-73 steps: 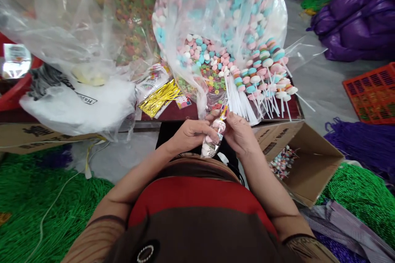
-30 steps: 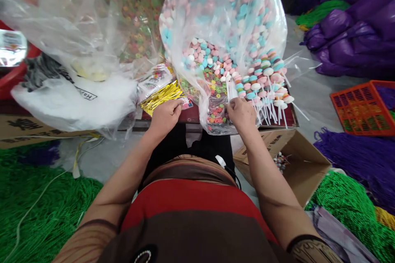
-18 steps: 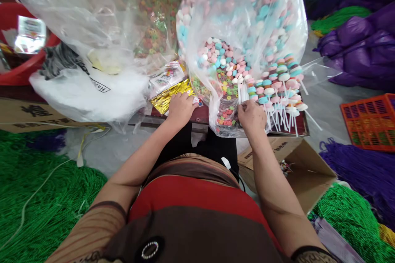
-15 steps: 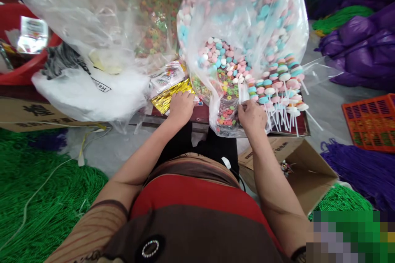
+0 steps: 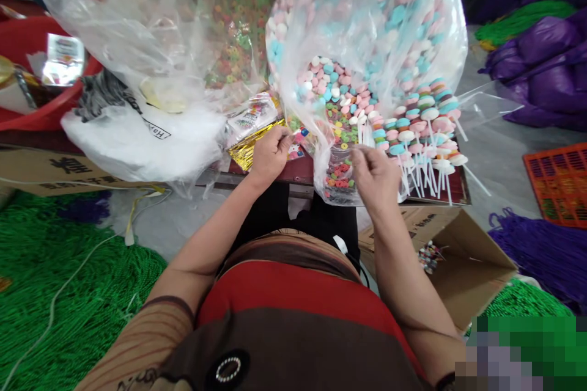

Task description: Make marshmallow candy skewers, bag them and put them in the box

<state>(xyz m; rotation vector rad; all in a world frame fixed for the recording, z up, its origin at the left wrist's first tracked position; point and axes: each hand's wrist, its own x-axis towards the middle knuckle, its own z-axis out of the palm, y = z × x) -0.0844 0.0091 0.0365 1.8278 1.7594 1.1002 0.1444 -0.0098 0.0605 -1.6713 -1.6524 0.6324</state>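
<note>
My left hand (image 5: 269, 156) is closed, thumb against finger, at the edge of a small clear bag with colourful print (image 5: 296, 151). Under and behind it lie a bundle of gold twist ties (image 5: 250, 148) and a pile of printed bags (image 5: 254, 113). My right hand (image 5: 376, 176) has its fingers curled together above the table edge; what they hold, if anything, is hidden. White sticks (image 5: 364, 134) stand just behind it. To its right lie stacked candy lollipops (image 5: 422, 128) in pink, blue and white. Loose candy rings (image 5: 339, 174) lie between my hands.
A big clear bag of pastel candies (image 5: 403, 18) stands behind, beside a bag of candy rings (image 5: 238, 24). A white plastic bag (image 5: 137, 140) and red basin (image 5: 59, 98) are at left. Below right is an open cardboard box (image 5: 477, 263); an orange crate (image 5: 557, 186) stands farther right.
My left hand has come off the gold ties into a pinch beside the printed bag. My right hand has lifted slightly and curled its fingers. The view has shifted slightly.
</note>
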